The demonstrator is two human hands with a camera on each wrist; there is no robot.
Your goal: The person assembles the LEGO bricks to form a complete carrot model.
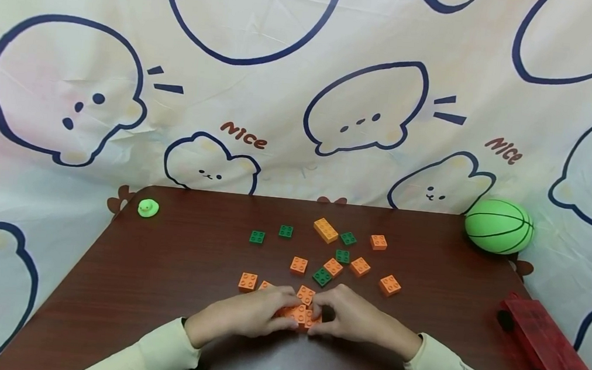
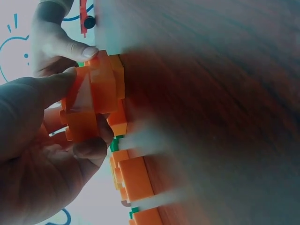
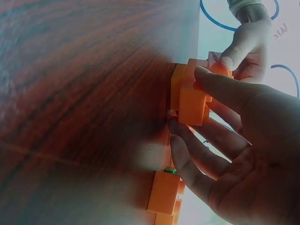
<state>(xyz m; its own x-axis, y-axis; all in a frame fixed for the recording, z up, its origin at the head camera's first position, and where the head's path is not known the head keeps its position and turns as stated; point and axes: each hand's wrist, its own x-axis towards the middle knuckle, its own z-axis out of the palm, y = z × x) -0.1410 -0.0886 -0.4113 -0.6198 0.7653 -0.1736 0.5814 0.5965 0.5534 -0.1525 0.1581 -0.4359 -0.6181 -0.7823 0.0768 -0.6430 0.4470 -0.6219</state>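
Note:
Between the two hands, near the table's front middle, is a cluster of orange building blocks [image 1: 299,314]. My left hand [image 1: 255,312] pinches its left side with thumb and fingers. At the right end, my right hand [image 1: 350,316] holds an orange block [image 3: 192,96] between thumb and curled fingers. In the left wrist view several orange blocks [image 2: 83,125] sit stacked and stepped, with both thumbs on them. Just behind the hands lies another orange block [image 1: 306,294]. The fingers hide part of the cluster, so I cannot tell how every block is joined.
Loose orange blocks [image 1: 390,285], green blocks [image 1: 322,276] and a longer yellow-orange block [image 1: 326,230] lie scattered beyond the hands. A green toy duck [image 1: 148,208] sits far left. A green ball [image 1: 499,226] and a red translucent toy car [image 1: 551,348] stand at the right.

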